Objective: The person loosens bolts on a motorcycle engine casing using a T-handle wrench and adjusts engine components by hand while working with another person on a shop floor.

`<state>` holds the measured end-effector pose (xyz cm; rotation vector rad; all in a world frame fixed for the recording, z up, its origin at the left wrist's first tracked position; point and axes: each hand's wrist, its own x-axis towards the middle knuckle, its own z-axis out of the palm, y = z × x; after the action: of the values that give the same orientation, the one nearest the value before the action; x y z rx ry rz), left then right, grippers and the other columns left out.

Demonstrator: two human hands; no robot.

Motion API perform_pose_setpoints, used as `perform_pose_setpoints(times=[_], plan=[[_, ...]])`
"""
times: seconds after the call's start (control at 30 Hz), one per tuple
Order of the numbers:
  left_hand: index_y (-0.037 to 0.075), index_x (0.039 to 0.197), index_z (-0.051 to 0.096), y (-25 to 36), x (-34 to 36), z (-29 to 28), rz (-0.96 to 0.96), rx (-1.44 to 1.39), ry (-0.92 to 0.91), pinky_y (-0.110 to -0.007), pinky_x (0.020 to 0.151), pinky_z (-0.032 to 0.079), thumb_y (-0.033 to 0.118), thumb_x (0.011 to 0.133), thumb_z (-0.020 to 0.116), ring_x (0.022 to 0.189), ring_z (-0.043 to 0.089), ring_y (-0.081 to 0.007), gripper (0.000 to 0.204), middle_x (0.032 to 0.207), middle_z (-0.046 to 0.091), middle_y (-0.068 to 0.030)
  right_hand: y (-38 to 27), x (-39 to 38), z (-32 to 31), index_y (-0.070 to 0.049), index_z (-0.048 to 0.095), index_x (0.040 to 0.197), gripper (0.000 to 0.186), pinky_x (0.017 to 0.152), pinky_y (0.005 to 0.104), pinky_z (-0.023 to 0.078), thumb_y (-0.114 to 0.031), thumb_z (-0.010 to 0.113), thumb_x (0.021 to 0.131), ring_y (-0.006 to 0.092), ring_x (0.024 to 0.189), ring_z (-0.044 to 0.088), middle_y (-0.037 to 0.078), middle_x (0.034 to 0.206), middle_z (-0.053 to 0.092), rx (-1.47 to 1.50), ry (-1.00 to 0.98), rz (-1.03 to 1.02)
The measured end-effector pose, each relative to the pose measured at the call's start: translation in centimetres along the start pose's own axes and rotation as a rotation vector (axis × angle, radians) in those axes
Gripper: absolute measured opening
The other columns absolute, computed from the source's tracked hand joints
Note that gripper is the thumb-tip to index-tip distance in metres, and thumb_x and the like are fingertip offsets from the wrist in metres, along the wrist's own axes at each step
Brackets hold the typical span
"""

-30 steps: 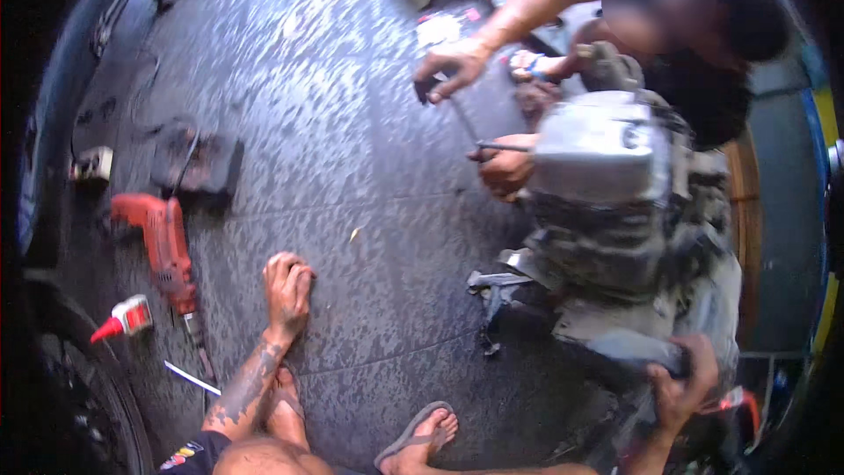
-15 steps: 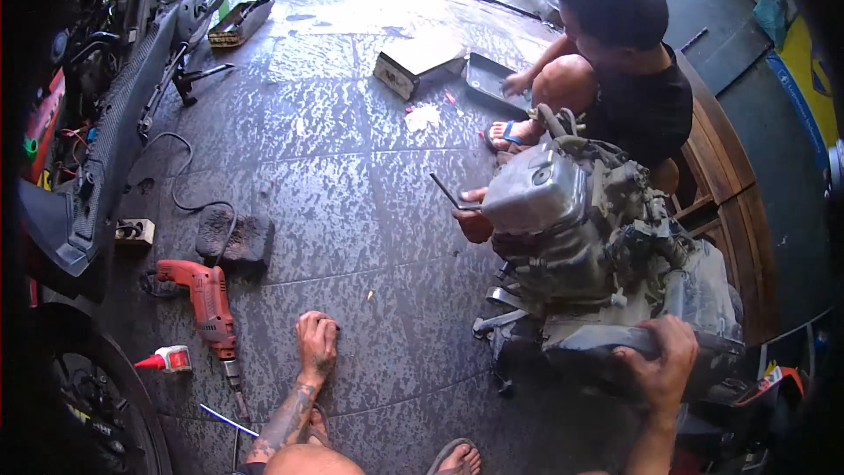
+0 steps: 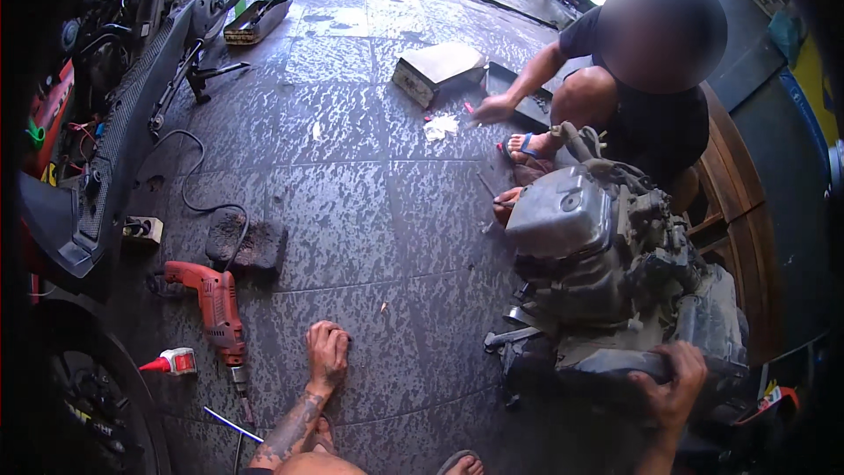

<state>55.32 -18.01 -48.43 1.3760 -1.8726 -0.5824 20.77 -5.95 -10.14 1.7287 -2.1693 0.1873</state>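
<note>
A dusty grey motorcycle engine [image 3: 571, 220] stands on the floor to my right. My right hand [image 3: 675, 383] grips the near edge of its lower casing, thumb on one side and fingers over the top. My left hand [image 3: 328, 356] is low over the tiles with its fingers curled in; whatever they hold, if anything, is hidden. Left of it lies a red power drill [image 3: 215, 308] with its cord. Across the engine a person [image 3: 655, 123] squats, one hand [image 3: 507, 202] with a thin dark tool beside the engine, the other hand [image 3: 497, 108] reaching over the floor.
A red-capped white bottle [image 3: 178, 362] and a thin rod [image 3: 230, 424] lie near the drill. A blackened block [image 3: 246, 242] sits behind it. Farther off are a box [image 3: 440, 66], a dark tray [image 3: 532, 110] and crumpled white paper [image 3: 440, 127]. A motorcycle [image 3: 114, 141] lines the left side.
The other person's far hand has moved left from the tray toward the paper, and their near hand's tool has shifted. The view has turned slightly; my hands keep their places.
</note>
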Motion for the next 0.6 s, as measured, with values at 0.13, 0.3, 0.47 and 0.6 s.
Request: perform_pose_setpoints(times=[0.13,0.3,0.47,0.6], plan=[[0.005,0.08,0.059,0.1,0.0,-0.2,0.007,0.007,0.007,-0.041,0.085,0.036,0.017,0.086,0.049,0.097,0.049,-0.0288,0.017,0.093,0.054,-0.0096,-0.6,0.1,0.1,-0.002,0.058,0.072,0.062,0.066,0.0387,0.038,-0.063,0.066,0.063,0.0299,0.066,0.051,0.01,0.067,0.051,-0.003,0.015,0.02],[0.006,0.084,0.06,-0.1,-0.1,0.0,0.002,0.018,0.007,-0.04,0.087,0.035,0.016,0.086,0.051,0.099,0.049,-0.0293,0.014,0.094,0.055,-0.0097,-0.2,-0.1,0.3,-0.001,0.057,0.071,0.063,0.064,0.0385,0.037,-0.063,0.065,0.064,0.0305,0.066,0.05,0.011,0.067,0.05,-0.003,0.021,-0.003],[0.005,0.097,0.057,0.8,0.4,0.1,-0.013,0.06,0.009,-0.042,0.088,0.034,0.025,0.083,0.058,0.1,0.049,-0.0291,0.024,0.099,0.054,-0.011,-0.5,0.2,0.6,0.0,0.056,0.074,0.063,0.064,0.038,0.038,-0.062,0.066,0.066,0.031,0.067,0.05,0.012,0.069,0.051,-0.029,0.035,-0.04],[0.004,0.097,0.053,4.6,3.0,3.1,0.032,0.252,-0.152,-0.042,0.085,0.035,0.034,0.077,0.064,0.096,0.047,-0.0281,0.037,0.096,0.05,-0.0103,0.4,-0.4,0.5,0.0,0.056,0.075,0.063,0.065,0.0385,0.039,-0.061,0.066,0.067,0.0309,0.068,0.051,0.012,0.071,0.052,-0.021,0.012,-0.011]])
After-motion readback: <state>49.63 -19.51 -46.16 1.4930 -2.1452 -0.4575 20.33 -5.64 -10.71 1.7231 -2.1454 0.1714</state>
